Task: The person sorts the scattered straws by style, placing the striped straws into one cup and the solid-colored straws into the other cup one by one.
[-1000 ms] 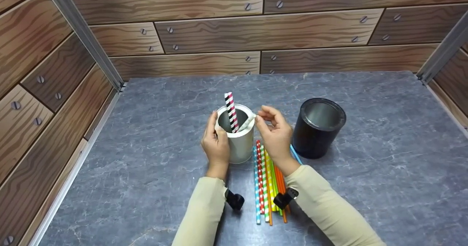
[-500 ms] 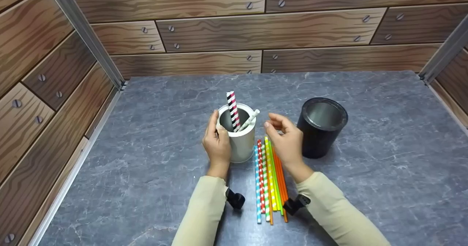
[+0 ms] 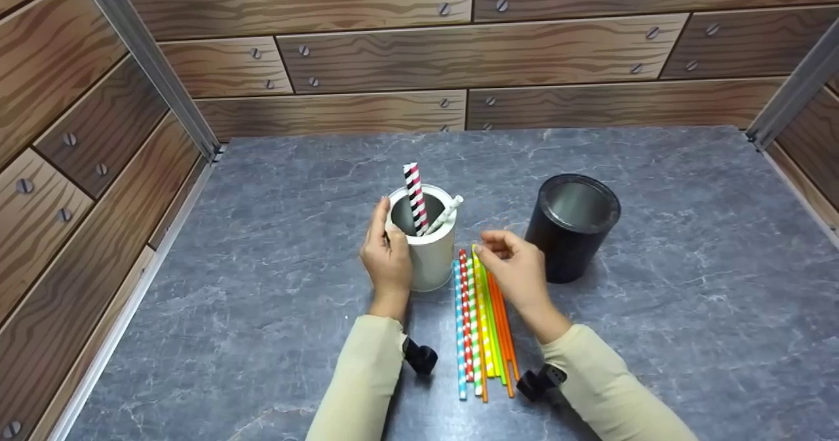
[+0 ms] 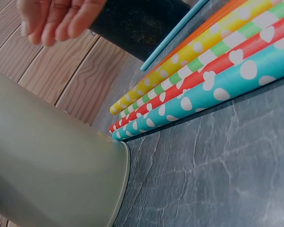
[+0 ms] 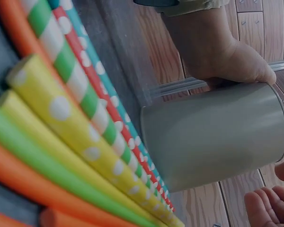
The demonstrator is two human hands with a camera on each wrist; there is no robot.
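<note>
The white canister (image 3: 432,267) stands upright, held by the left hand (image 3: 387,257), whose thumb and fingers curl round the side of it away from the straws. The loose straw bundle (image 3: 476,323) lies on the tabletop (image 3: 275,251) to the right of the white canister, its far ends just beside the canister's base and its long axis running back toward the person. The right hand (image 3: 514,264) is plainly the nearer one: it hangs over the bundle's far ends, right of the white canister, with its fingers loosely bent, the thumb apart from them and nothing pinched. From those fingertips the yellow polka-dot straw (image 5: 75,123) lies below and toward the person, so a hold at its far end, across the axis, looks like the natural fit. Inside the white canister, a black-striped straw (image 3: 415,198) stands nearly upright, while a white straw (image 3: 446,214) leans over the right rim.
</note>
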